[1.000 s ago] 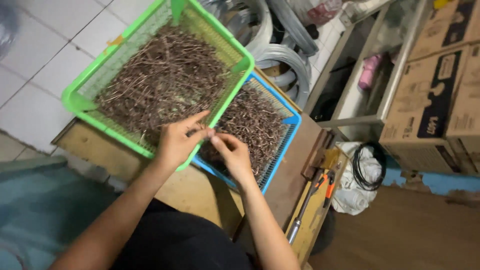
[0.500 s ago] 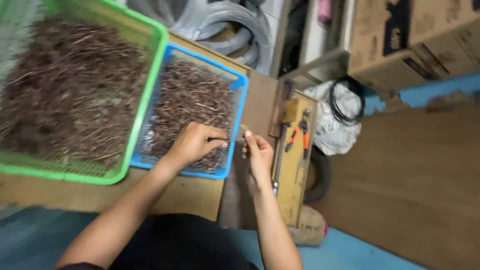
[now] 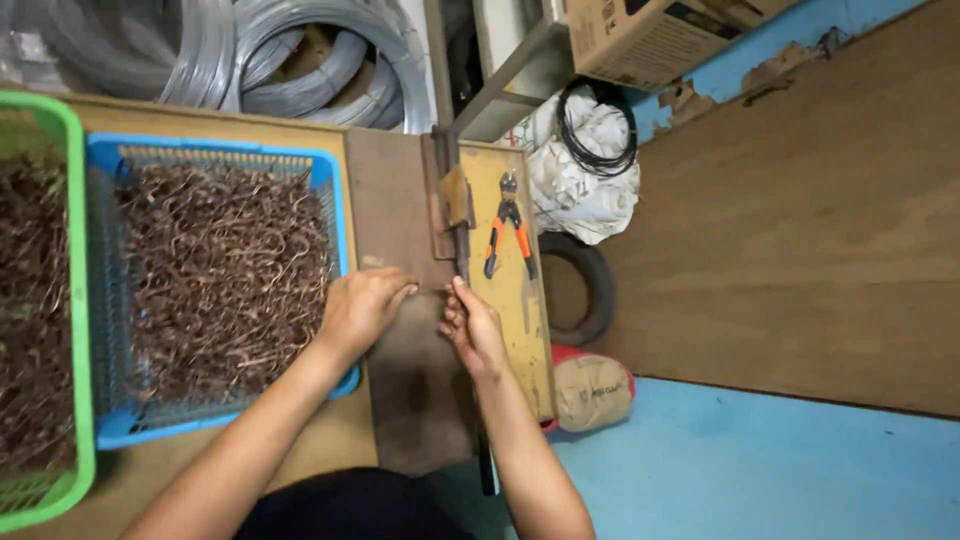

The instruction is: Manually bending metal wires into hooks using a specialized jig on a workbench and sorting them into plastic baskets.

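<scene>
Your fingers are doing the fiddly bit right now: the left hand [image 3: 362, 305] is curling loosely, fingertips reaching toward the right hand [image 3: 472, 325], and the right fingers are pinching in toward each other, so it looks like you're passing or working one small wire piece [image 3: 432, 292] in the gap between them, though it's honestly too thin and blurry to say which hand really has it. What's changing compared with half a second ago: your left hand was sitting down in the blue basket [image 3: 330, 175] on the pile, and now it's coming off the rim and out over the dark metal plate [image 3: 395, 210], while your right is staying near the edge of the yellow board [image 3: 530, 320]. A second ago both hands were up over the baskets, so you're clearly moving the piece away from the heap and onto the work surface. My guess is that means picking is over and the bending or fitting part is starting. Going outward, the orange pliers [image 3: 508, 232] are lying untouched on the yellow board just above your right hand, the green basket [image 3: 75, 300] is sitting further left, and wire coils [image 3: 290, 60] are stacking up at the back.
</scene>
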